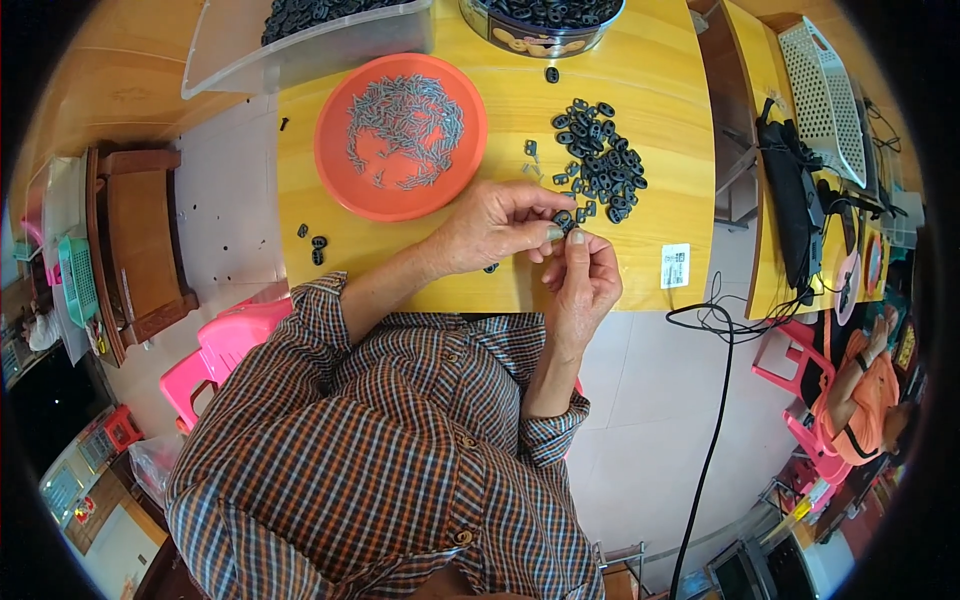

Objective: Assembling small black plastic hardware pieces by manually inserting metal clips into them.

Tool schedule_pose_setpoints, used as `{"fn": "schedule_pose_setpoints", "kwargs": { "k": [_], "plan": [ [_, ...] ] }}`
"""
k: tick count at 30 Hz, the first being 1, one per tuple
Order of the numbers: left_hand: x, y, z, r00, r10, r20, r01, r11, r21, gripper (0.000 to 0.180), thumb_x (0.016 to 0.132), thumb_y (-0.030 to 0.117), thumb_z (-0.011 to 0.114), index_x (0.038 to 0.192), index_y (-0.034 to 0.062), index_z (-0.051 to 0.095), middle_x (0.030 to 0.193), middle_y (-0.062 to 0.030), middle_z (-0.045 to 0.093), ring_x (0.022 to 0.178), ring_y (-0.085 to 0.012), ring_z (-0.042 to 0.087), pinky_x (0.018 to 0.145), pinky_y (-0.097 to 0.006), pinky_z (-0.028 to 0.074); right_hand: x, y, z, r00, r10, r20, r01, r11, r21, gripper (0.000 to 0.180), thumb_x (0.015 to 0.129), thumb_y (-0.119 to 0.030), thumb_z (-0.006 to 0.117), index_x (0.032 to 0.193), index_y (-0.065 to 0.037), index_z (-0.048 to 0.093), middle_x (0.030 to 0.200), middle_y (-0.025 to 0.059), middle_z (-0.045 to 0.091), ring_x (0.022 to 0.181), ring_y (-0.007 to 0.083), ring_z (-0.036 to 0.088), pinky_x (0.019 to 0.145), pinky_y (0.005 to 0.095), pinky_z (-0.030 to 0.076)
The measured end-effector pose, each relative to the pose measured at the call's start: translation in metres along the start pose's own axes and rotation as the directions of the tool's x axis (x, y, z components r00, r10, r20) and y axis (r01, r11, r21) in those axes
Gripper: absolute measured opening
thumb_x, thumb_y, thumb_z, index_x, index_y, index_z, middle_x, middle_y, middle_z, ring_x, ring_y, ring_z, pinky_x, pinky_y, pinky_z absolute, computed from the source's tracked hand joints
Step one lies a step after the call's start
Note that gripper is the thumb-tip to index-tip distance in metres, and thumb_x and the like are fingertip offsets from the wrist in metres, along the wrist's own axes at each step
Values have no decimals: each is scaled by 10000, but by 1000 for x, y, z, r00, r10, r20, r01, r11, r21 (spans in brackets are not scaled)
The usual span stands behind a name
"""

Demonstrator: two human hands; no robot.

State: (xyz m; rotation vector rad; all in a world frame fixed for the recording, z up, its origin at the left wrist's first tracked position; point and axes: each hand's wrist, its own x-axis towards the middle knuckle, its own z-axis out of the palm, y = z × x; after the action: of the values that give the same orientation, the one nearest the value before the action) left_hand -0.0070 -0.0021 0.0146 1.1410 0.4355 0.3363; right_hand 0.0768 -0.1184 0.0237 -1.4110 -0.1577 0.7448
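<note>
We see the small black part (pixel 564 221) raised just above the near side of the yellow tabletop (pixel 680 130), between the left hand (pixel 505 225) and the right hand (pixel 585 280). The grip of each hand is a fingertip pinch on this part, probably shared to keep so small an object steady and in sight. We find the heap of black parts (pixel 600 155) just beyond the hands and the grey screws (pixel 440 110) in an orange dish (pixel 335 150) near the left hand, presumably for easy reach. A clear bin (pixel 340 65) and a round tin (pixel 540 42) stand at the far edge. A few loose pieces (pixel 531 150) lie beside the heap; our fingers hide much of the held part.
</note>
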Motion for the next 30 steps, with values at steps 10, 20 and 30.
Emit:
{"fn": "schedule_pose_setpoints", "kwargs": {
  "k": [10, 20, 30],
  "plan": [
    [-1, -2, -1, 1000, 0, -3, 1, 998, 60, 267, 880, 3, 563, 1144, 2, 605, 812, -28, 615, 663, -70, 615, 610, -206, 511, -1, 2, 0, 1000, -9, 10, 9, 1000, -5, 162, 929, -164, 577, 863, -15, 571, 696, 33, 606, 492, 37, 425, 444, 161, 320],
    [-1, 3, -3, 999, 24, 48, -29, 993, 112, 234, 882, 21, 578, 1110, -14, 613, 806, -35, 638, 683, -76, 631, 613, -212, 515, -3, 0, -1, 999, 14, 30, -15, 999, 49, 157, 922, -153, 585, 844, -17, 576, 693, 35, 606, 482, 36, 425, 433, 164, 315],
    [-5, 10, -3, 997, 22, 80, -30, 995, 100, 239, 869, 7, 595, 1106, -16, 617, 829, -42, 623, 690, -92, 639, 614, -218, 531, 2, 5, -10, 979, 38, 200, -100, 946, 308, 154, 916, -121, 584, 804, -18, 562, 715, 59, 591, 481, 53, 431, 436, 175, 325]
  ]
}}
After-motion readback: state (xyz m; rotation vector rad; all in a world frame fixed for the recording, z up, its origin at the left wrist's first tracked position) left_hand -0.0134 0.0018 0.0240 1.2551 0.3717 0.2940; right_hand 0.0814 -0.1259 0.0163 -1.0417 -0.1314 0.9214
